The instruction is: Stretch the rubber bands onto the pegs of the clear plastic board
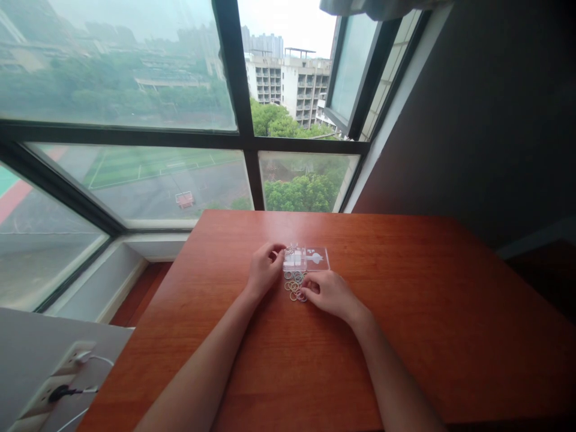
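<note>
1. in the head view, a clear box (294, 260) is seen on the bench (427, 324), its lid (323, 258), marked with a white figure, laid open to the right.
2. the box's left end is touched by the bent fingers of the left hand (266, 270); whether it is gripped cannot be told.
3. small coloured rings (293, 287) are spread on the bench just in front of the box.
4. the right hand (330, 293) is placed at their right edge, thumb and fingertips drawn together; whether a ring is pinched cannot be told.
</note>
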`<action>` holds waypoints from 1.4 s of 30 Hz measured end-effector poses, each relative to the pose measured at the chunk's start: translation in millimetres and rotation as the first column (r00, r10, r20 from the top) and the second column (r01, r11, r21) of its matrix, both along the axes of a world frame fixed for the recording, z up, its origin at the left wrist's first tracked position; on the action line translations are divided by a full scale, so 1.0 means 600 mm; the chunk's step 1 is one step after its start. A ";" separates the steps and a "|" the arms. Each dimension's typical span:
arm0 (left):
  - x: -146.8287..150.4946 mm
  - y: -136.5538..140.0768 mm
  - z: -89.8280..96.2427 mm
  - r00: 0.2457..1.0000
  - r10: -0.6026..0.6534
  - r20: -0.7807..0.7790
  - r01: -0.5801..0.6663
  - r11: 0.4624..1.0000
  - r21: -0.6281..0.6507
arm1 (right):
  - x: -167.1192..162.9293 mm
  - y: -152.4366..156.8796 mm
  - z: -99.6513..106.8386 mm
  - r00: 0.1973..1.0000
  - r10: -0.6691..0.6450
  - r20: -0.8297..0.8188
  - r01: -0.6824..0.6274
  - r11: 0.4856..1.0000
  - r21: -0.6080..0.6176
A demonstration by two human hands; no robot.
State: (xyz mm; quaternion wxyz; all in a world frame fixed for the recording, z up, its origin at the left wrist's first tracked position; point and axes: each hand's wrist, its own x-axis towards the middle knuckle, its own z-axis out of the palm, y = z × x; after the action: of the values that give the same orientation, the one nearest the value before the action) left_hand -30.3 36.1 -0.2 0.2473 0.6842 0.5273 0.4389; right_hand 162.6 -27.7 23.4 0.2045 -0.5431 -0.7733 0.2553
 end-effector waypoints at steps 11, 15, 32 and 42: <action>0.003 -0.003 0.006 1.000 0.003 0.012 -0.003 1.000 -0.004 | -0.004 -0.001 -0.004 0.999 0.029 0.045 -0.029 1.000 -0.005; 0.003 -0.003 0.007 1.000 0.005 0.016 -0.004 1.000 -0.006 | -0.003 0.001 -0.004 0.999 0.032 0.040 -0.032 0.999 -0.010; 0.002 -0.012 0.009 0.997 -0.037 -0.069 0.041 0.998 0.054 | 0.003 0.007 -0.006 0.992 -0.116 -0.049 0.121 0.987 0.104; 0.033 -0.062 0.044 0.924 -0.335 -0.184 0.346 0.937 0.034 | 0.004 0.007 -0.003 0.961 -0.248 -0.119 0.269 0.939 0.216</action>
State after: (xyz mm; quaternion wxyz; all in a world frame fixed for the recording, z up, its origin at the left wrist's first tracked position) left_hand -10.2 -1.0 26.2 0.2498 0.8091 0.4054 0.3443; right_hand 165.2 -23.7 21.8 0.3324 -0.6006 -0.7096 0.1592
